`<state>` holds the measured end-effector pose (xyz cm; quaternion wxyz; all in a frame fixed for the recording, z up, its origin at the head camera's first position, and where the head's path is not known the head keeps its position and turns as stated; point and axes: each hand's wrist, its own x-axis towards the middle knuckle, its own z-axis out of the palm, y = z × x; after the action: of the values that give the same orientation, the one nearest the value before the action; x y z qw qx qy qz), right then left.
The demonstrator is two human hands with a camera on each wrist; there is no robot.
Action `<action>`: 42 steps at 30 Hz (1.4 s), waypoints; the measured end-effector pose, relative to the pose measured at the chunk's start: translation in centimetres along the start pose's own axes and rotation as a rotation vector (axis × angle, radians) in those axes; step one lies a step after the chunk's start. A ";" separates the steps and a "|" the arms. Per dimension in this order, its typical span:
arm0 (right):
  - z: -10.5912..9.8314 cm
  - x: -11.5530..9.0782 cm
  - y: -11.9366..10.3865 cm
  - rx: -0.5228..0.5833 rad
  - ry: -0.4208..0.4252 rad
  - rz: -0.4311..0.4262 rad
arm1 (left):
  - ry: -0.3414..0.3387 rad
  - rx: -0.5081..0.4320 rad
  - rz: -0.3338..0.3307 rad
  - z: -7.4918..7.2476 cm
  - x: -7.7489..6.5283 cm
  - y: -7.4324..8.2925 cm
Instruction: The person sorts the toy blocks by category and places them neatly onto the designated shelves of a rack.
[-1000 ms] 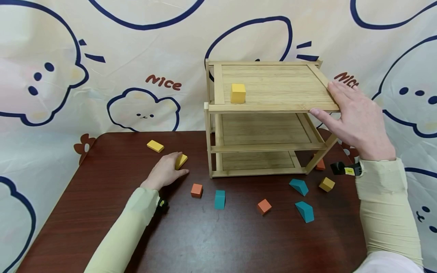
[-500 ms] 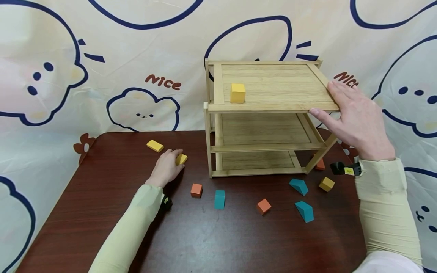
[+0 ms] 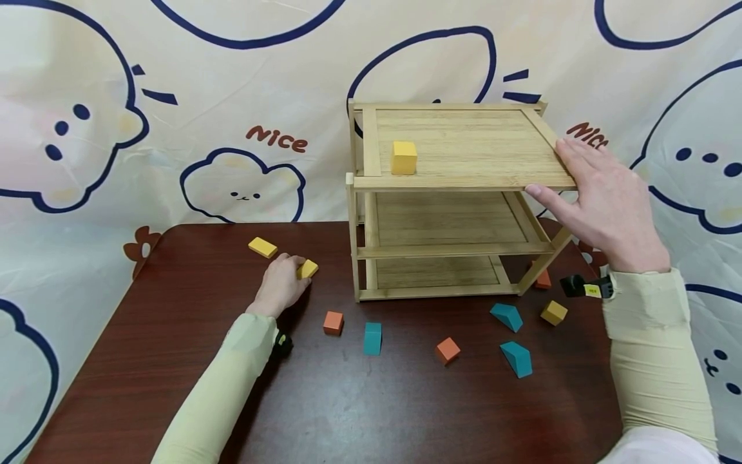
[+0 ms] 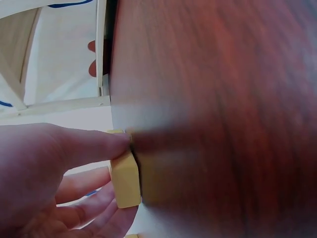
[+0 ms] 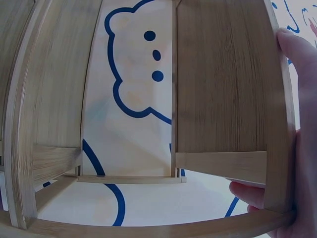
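Observation:
My left hand (image 3: 279,285) is at the table's left side, pinching a yellow block (image 3: 308,269) between thumb and fingers. In the left wrist view that block (image 4: 125,181) sits at the tabletop, its far side hidden by the fingers. A second flat yellow block (image 3: 263,247) lies just beyond the hand. My right hand (image 3: 608,200) grips the right end of a three-tier wooden shelf rack (image 3: 464,142), thumb at the front edge. Fingertips (image 5: 247,193) show below the top board in the right wrist view. A yellow cube (image 3: 404,158) stands on the top tier's left part.
Two orange cubes (image 3: 333,323) (image 3: 448,350), several teal blocks (image 3: 373,339) (image 3: 507,317) (image 3: 516,359) and a yellow cube (image 3: 554,312) lie before the rack. An orange block (image 3: 543,278) is partly hidden behind its right leg. A printed cloth (image 3: 243,77) hangs behind the table (image 3: 348,412).
My left hand has moved slightly forward and right, and its thumb has closed in, so it now pinches the yellow block. The right hand and rack have stayed in place.

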<state>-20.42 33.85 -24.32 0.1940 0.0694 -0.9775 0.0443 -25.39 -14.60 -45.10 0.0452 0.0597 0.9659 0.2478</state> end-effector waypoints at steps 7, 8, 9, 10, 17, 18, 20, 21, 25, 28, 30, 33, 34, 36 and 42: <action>0.0 0.0 0.0 0.009 -0.003 0.004 | 0.010 -0.032 0.014 -0.9 -0.2 0.2; 0.0 0.0 0.0 0.009 -0.004 0.005 | 0.009 -0.036 0.015 -1.0 -0.3 0.2; 0.0 0.0 0.0 0.009 -0.006 0.007 | 0.008 -0.041 0.016 -1.1 -0.3 0.2; 0.0 0.0 0.0 0.009 -0.007 0.008 | 0.009 -0.044 0.018 -1.2 -0.4 0.2; 0.0 0.0 0.0 0.008 -0.014 0.012 | 0.041 -0.069 0.082 -1.8 -0.9 0.3; 0.0 0.0 0.0 0.008 -0.015 0.012 | 0.046 -0.074 0.090 -1.9 -0.9 0.3; 0.0 0.0 -0.1 0.006 -0.015 0.012 | 0.050 -0.084 0.101 -2.1 -1.0 0.3; 0.0 0.0 -0.1 0.006 -0.014 0.011 | 0.049 -0.089 0.105 -2.1 -1.1 0.4; 0.0 0.0 -0.1 0.000 -0.006 0.008 | 0.035 -0.100 0.122 -2.5 -1.3 0.4; 0.0 0.0 0.0 -0.001 0.000 0.006 | 0.028 -0.103 0.141 -2.7 -1.5 0.5; 0.1 0.0 0.0 0.001 0.001 0.005 | 0.025 -0.104 0.154 -2.9 -1.6 0.5; 0.1 0.0 0.0 0.001 0.005 0.002 | 0.020 -0.110 0.167 -3.2 -1.8 0.7; 0.1 0.0 0.0 0.002 0.007 0.001 | 0.020 -0.111 0.172 -3.3 -1.9 0.8; 0.1 0.1 0.0 -0.002 0.012 -0.001 | 0.021 -0.115 0.188 -3.5 -2.0 1.0; 0.0 0.1 0.0 -0.003 0.011 0.002 | 0.029 -0.106 0.256 -3.7 -2.4 1.5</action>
<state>-20.53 33.83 -24.28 0.1997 0.0679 -0.9765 0.0432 -23.34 -15.36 -40.95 0.0022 0.1765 0.9364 0.3032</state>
